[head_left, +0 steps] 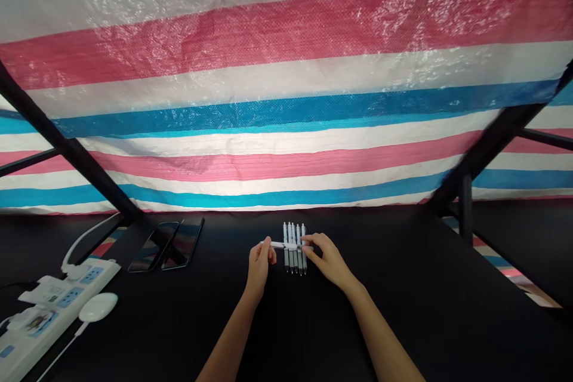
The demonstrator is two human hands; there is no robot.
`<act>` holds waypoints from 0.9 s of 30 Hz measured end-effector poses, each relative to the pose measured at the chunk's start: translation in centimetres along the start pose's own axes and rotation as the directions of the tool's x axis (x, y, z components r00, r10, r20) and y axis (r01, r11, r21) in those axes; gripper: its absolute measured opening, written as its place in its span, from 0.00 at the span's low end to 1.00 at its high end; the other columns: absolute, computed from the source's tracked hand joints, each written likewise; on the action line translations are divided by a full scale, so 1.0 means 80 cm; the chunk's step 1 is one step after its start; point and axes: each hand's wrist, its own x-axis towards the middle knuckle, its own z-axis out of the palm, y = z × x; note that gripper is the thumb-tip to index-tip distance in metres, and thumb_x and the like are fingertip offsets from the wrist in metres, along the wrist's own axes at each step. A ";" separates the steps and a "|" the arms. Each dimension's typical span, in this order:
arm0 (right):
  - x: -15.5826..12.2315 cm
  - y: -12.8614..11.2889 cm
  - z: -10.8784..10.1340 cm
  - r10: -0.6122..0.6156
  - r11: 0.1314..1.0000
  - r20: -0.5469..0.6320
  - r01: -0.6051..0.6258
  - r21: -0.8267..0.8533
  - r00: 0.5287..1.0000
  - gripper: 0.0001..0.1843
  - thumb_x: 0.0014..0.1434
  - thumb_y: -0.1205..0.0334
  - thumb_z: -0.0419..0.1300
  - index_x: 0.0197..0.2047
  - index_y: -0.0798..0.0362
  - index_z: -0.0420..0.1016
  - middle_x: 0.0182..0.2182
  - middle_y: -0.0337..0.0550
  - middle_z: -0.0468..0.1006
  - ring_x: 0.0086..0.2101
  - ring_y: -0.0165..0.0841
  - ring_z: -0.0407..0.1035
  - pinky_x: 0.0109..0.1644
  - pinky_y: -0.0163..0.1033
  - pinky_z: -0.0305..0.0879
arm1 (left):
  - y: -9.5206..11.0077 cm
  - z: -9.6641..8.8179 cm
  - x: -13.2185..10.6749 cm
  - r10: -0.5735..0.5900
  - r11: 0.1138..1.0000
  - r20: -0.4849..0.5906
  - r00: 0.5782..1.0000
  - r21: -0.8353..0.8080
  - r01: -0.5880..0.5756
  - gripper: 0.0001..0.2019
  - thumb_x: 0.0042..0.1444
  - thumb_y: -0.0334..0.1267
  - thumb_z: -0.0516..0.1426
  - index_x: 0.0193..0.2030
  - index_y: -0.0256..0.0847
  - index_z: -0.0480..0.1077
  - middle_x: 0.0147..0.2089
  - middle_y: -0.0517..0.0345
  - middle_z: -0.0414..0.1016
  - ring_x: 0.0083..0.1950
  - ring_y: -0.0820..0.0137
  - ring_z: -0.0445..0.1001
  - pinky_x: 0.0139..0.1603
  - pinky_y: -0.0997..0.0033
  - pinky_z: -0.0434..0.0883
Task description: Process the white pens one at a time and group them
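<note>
Several white and grey pens (292, 262) lie side by side on the black table, clips and dark tips pointing the same ways. A slim white pen-like stick (278, 245) crosses over the row from left to right. My left hand (259, 264) is closed on the stick's left end, just beside the row. On the other side, my right hand (329, 256) has its thumb and fingertips around the stick's right end, at the outermost pen. Its fingertips partly hide that end and the upper part of the last pen.
Two dark phones (182, 243) lie at the left. Nearer me there stand a white power strip (67, 304) with plugs and a white round-headed cabled device (98, 307). Black frame bars (96, 173) rise at both sides, before a striped plastic sheet (286, 161).
</note>
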 end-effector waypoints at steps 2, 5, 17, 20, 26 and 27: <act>-0.001 0.002 -0.001 0.003 1.000 -0.011 -0.002 0.026 1.000 0.12 0.57 0.56 0.58 0.44 0.49 0.69 0.35 0.42 0.73 0.38 0.37 0.66 0.43 0.42 0.63 | 0.000 -0.001 0.000 -0.007 1.000 -0.008 1.000 -0.015 0.007 0.23 0.56 0.50 0.49 0.14 0.43 0.52 0.14 0.63 0.57 0.20 0.74 0.57 0.28 0.71 0.59; -0.002 0.005 -0.003 0.005 1.000 -0.007 -0.004 0.031 1.000 0.07 0.57 0.58 0.58 0.38 0.50 0.69 0.34 0.42 0.72 0.38 0.36 0.66 0.43 0.41 0.63 | -0.001 -0.002 0.001 -0.011 1.000 -0.014 1.000 -0.029 0.011 0.23 0.56 0.50 0.49 0.14 0.43 0.52 0.15 0.63 0.57 0.20 0.74 0.57 0.28 0.71 0.59; -0.003 0.005 -0.005 0.040 0.999 0.013 -0.040 0.037 0.999 0.09 0.59 0.54 0.56 0.40 0.49 0.68 0.34 0.41 0.71 0.38 0.36 0.66 0.42 0.40 0.63 | 0.000 -0.004 0.001 -0.016 1.000 -0.027 0.999 -0.024 0.015 0.23 0.56 0.50 0.48 0.14 0.43 0.51 0.15 0.63 0.57 0.20 0.74 0.56 0.29 0.71 0.59; -0.002 0.005 -0.005 0.048 0.999 0.027 -0.049 0.012 0.998 0.09 0.60 0.54 0.53 0.36 0.50 0.68 0.33 0.40 0.71 0.36 0.35 0.65 0.40 0.40 0.63 | 0.000 -0.004 0.001 -0.006 1.000 -0.030 1.000 -0.016 0.006 0.23 0.56 0.51 0.48 0.14 0.43 0.51 0.14 0.63 0.57 0.20 0.74 0.56 0.28 0.71 0.59; 0.000 0.003 -0.007 0.043 0.999 0.042 -0.044 0.017 0.998 0.14 0.64 0.54 0.47 0.33 0.50 0.69 0.31 0.41 0.71 0.35 0.35 0.65 0.41 0.41 0.62 | -0.001 -0.004 0.001 0.011 1.000 -0.030 1.000 0.016 -0.010 0.23 0.56 0.51 0.48 0.14 0.43 0.51 0.15 0.62 0.57 0.20 0.74 0.57 0.28 0.71 0.60; -0.001 0.004 -0.007 0.048 0.998 0.029 -0.049 0.032 0.998 0.11 0.63 0.54 0.49 0.36 0.50 0.69 0.33 0.42 0.71 0.36 0.35 0.65 0.42 0.41 0.62 | -0.002 -0.005 0.001 0.009 1.000 -0.036 0.999 0.015 -0.008 0.24 0.56 0.51 0.48 0.14 0.43 0.51 0.15 0.62 0.57 0.20 0.74 0.57 0.28 0.72 0.60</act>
